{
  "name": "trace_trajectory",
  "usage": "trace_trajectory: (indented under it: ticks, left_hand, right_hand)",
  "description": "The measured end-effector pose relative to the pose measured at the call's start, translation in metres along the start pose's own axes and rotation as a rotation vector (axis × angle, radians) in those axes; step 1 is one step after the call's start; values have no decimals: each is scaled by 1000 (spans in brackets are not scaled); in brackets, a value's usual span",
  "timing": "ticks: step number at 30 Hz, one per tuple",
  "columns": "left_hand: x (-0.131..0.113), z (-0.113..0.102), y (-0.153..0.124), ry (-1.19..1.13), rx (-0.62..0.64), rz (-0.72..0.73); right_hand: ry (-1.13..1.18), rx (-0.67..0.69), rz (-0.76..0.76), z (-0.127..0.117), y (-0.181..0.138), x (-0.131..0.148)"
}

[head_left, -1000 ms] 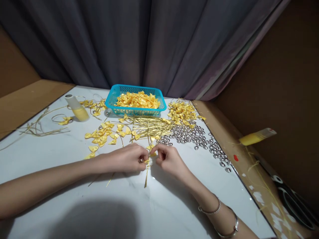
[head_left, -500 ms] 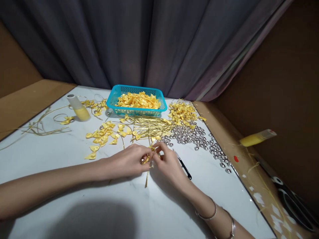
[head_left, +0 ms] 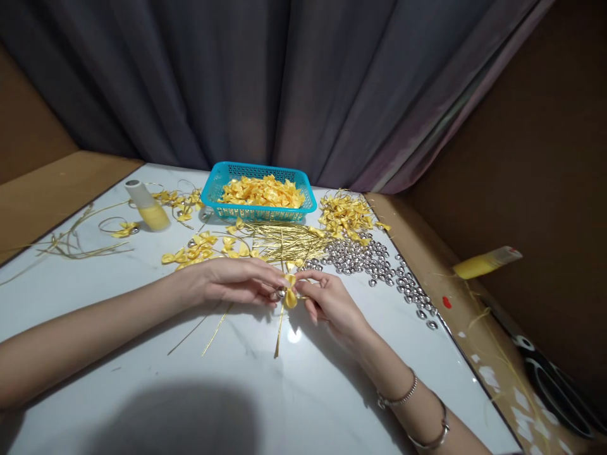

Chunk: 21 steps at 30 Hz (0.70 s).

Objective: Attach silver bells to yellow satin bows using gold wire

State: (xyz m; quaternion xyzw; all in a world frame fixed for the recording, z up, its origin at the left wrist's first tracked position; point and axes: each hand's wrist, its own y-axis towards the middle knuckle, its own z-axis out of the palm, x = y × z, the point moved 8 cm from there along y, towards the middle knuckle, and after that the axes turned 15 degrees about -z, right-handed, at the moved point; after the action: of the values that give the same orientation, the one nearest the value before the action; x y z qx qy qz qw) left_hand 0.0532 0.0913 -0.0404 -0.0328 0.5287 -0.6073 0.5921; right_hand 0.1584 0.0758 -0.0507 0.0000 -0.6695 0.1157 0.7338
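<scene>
One yellow bow (head_left: 291, 298), seemingly part-assembled, is pinched between left hand (head_left: 232, 278) and right hand (head_left: 334, 304) over the white table (head_left: 322, 392); corded bows (head_left: 345, 218) heaped rightward look finished, loose bows (head_left: 260, 191) in the blue basket (head_left: 265, 207) unworked.

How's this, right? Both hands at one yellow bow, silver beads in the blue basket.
No: in the head view, the blue basket holds yellow bows; the silver beads lie on the table. Left hand and right hand are at one yellow bow.

A grey curtain (head_left: 237, 82) hangs behind a white table (head_left: 332, 404).
</scene>
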Motion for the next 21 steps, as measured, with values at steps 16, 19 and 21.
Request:
trace_trajectory:
  ticks: [16,19,21]
  left_hand:
    - [-2,-18,7,-94,-141,50]
    - [-6,-16,6,-133,-130,82]
    - [-9,-15,4,-135,-128,111]
  right_hand:
    - [257,126,-44,-5,4,17]
    - [184,106,-76,-12,7,17]
    - [83,68,-85,-16,8,14]
